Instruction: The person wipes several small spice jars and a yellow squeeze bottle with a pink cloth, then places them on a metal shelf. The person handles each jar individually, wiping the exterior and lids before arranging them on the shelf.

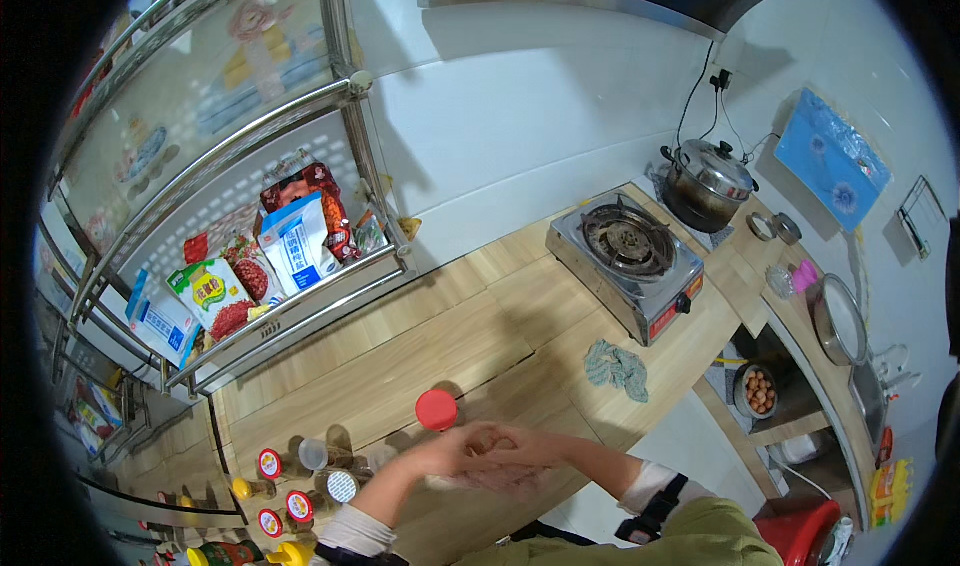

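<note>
My left hand [448, 451] and my right hand [529, 446] meet over the wooden counter near its front edge. Their fingers overlap and are blurred, so I cannot tell what they grip. Just below them shows a pinkish, see-through patch [502, 479], too blurred to name. Right behind my left hand stands a jar with a red lid [436, 410]. To the left are a small clear container [313, 453], a jar with a perforated-looking pale lid [343, 486] and several small jars with red lids [299, 506].
A portable gas stove [626, 258] stands at the back right, with a crumpled green cloth [616, 371] before it. Beyond are a lidded pot [709, 183] and a metal basin [840, 318]. At left, a metal rack [285, 318] holds seasoning packets. Eggs [760, 392] fill a bowl below.
</note>
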{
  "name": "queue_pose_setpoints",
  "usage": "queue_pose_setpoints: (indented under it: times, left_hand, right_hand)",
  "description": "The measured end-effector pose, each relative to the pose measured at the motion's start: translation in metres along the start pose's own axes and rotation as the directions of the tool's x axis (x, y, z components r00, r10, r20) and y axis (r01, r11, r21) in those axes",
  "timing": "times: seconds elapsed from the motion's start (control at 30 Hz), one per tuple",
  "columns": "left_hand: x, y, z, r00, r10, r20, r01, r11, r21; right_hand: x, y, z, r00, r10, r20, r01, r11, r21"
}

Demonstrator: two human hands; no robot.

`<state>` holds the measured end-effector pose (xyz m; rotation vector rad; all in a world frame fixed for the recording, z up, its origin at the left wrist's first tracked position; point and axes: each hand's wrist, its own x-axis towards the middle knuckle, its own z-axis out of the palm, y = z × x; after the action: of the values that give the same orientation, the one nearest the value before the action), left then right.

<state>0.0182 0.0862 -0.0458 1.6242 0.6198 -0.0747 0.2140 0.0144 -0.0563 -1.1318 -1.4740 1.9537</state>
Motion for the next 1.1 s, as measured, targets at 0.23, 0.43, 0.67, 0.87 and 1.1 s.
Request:
queue_pose_setpoints:
  times: [0.23, 0.43, 0.67, 0.87, 1.1]
  left_hand:
    - [0.048, -0.049, 0.065, 0.854, 0.237, -0.463, 0.122, 0.773, 0.622]
    - [0.023, -0.092, 0.095, 0.962, -0.019, -0.274, 0.087, 0.967, 0.238]
    - [-0.017, -0.136, 0.106, 0.948, 0.046, -0.314, 0.035, 0.969, 0.246]
    - [-0.049, -0.145, 0.113, 0.939, 0.004, -0.344, 0.017, 0.998, 0.058]
    - [-0.052, -0.115, 0.119, 0.972, -0.145, -0.184, 0.052, 0.899, -0.435]
  right_hand:
    - [-0.033, 0.088, -0.052, 0.807, -0.589, -0.03, 0.19, 0.307, -0.933]
    - [-0.024, 0.131, -0.037, 0.922, -0.323, -0.212, -0.111, 0.306, -0.945]
    - [0.001, 0.153, 0.032, 0.913, -0.382, 0.14, 0.285, 0.355, -0.89]
    - [-0.001, 0.119, 0.031, 0.977, -0.033, -0.209, -0.1, 0.797, -0.596]
    - [-0.038, 0.065, 0.054, 0.958, 0.256, -0.128, -0.284, 0.911, -0.299]
